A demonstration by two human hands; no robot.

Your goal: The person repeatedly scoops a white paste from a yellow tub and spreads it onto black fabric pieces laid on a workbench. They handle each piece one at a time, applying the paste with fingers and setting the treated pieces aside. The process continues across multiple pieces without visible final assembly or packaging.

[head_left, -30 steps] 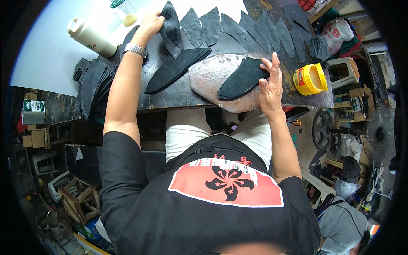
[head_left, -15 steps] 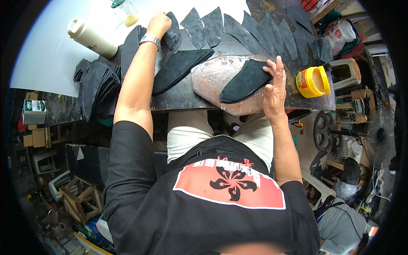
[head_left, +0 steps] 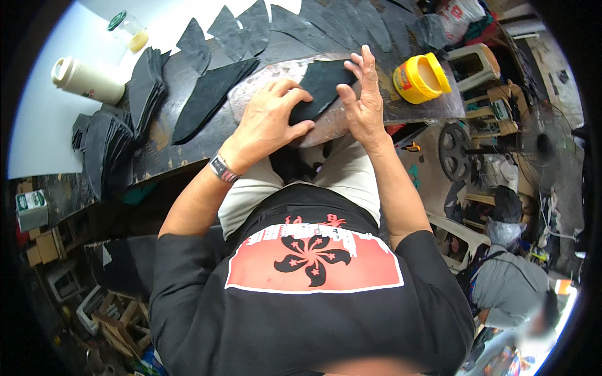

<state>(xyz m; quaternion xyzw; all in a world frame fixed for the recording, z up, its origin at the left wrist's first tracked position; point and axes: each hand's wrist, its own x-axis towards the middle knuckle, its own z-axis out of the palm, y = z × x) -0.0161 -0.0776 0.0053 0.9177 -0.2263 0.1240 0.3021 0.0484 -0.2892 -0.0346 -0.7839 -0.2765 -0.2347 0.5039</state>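
Observation:
A black shoe-upper-shaped piece of leather or fabric (head_left: 326, 81) lies on a worn grey slab (head_left: 248, 94) at the table's front. Over its left end is my left hand (head_left: 266, 119), fingers bent and spread, thumb apart; whether the fingertips touch the piece is hard to tell. My right hand (head_left: 365, 109) stands upright at the piece's right end, fingers stretched out, its edge by the material. To the left lies a stack of similar black pieces (head_left: 210, 103). Beyond the slab, several dark pieces (head_left: 226, 31) are laid out in a row.
A yellow open tub (head_left: 417, 78) stands at the table's right. Further left are more black stacks (head_left: 106, 147), a cream bottle (head_left: 88, 81) and a green-lidded jar (head_left: 128, 31). A fan (head_left: 542, 144) and stools stand right of the table; another person (head_left: 511, 288) is at lower right.
My left hand has come back from the far row to the piece on the slab. My right hand stays by that piece. The whole view has shifted, with the table now further left and up.

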